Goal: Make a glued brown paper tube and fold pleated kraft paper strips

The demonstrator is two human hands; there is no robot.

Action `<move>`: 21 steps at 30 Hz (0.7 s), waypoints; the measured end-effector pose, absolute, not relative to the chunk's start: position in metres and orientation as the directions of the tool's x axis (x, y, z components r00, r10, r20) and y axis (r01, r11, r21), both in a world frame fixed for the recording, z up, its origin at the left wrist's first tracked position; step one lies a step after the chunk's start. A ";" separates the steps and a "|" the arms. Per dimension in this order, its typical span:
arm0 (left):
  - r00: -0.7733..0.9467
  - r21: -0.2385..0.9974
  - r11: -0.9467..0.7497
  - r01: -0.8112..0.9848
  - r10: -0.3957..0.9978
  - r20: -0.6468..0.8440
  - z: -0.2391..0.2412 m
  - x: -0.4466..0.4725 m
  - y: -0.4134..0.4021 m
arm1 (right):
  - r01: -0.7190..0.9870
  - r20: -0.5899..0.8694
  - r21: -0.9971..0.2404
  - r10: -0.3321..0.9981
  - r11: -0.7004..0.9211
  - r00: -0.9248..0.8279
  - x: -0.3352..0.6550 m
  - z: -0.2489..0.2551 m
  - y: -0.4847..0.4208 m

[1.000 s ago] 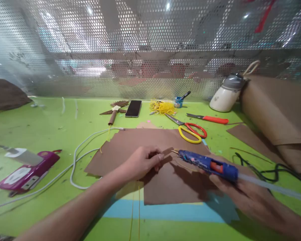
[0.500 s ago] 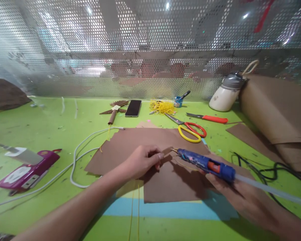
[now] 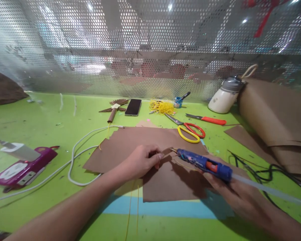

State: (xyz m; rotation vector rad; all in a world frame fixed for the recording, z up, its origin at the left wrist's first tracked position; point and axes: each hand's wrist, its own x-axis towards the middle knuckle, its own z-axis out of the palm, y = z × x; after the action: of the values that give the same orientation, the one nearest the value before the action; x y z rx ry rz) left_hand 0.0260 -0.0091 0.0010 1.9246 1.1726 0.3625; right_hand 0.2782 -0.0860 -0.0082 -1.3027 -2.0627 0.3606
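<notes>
My right hand (image 3: 230, 189) grips a blue hot glue gun (image 3: 200, 162), its nozzle pointing left and a long clear glue stick (image 3: 268, 190) sticking out of its back. My left hand (image 3: 142, 162) is pinched on a small piece of brown paper (image 3: 168, 153) whose end meets the nozzle tip, or nearly so. Both hands are over brown paper sheets (image 3: 132, 139). Thin yellow strings (image 3: 137, 211) trail from beneath the sheets across a light blue strip (image 3: 165, 209) toward me.
Scissors (image 3: 188, 132), a red-handled knife (image 3: 213, 120), a phone (image 3: 133, 107), yellow shreds (image 3: 162, 107) and a brown paper figure (image 3: 112, 112) lie behind the sheets. At left is a purple power strip (image 3: 25, 167) with a white cable (image 3: 71, 167); at right, a white bottle (image 3: 223, 97) and rolled paper (image 3: 271, 110).
The view has shifted slightly. Both hands keep nearly the same pose, with the glue gun's nozzle still at the small paper piece.
</notes>
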 end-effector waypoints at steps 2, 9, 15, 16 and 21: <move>0.526 0.770 -0.229 0.596 0.836 -0.158 0.002 0.026 -0.009 | 0.705 0.387 -0.540 0.879 0.460 -0.278 0.279 -0.010 -0.086; 0.517 0.777 -0.225 0.588 0.844 -0.147 0.004 0.027 -0.009 | 0.651 0.325 -0.635 0.908 0.417 -0.265 0.285 -0.022 -0.087; 0.531 0.818 -0.192 0.543 0.832 -0.158 0.004 0.028 -0.009 | 0.720 0.331 -0.565 0.910 0.403 -0.250 0.286 -0.022 -0.088; 0.534 0.821 -0.187 0.540 0.830 -0.163 0.005 0.028 -0.009 | 0.726 0.340 -0.555 0.907 0.406 -0.247 0.285 -0.021 -0.088; 0.525 0.826 -0.177 0.535 0.836 -0.161 0.007 0.029 -0.011 | 0.714 0.343 -0.539 0.891 0.447 -0.299 0.281 -0.014 -0.087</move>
State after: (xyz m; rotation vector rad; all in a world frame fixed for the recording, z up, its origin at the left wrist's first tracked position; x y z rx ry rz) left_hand 0.0287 -0.0109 0.0071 1.8515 1.1319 0.4140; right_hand 0.2808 -0.0874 -0.0145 -1.3375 -2.0965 0.3792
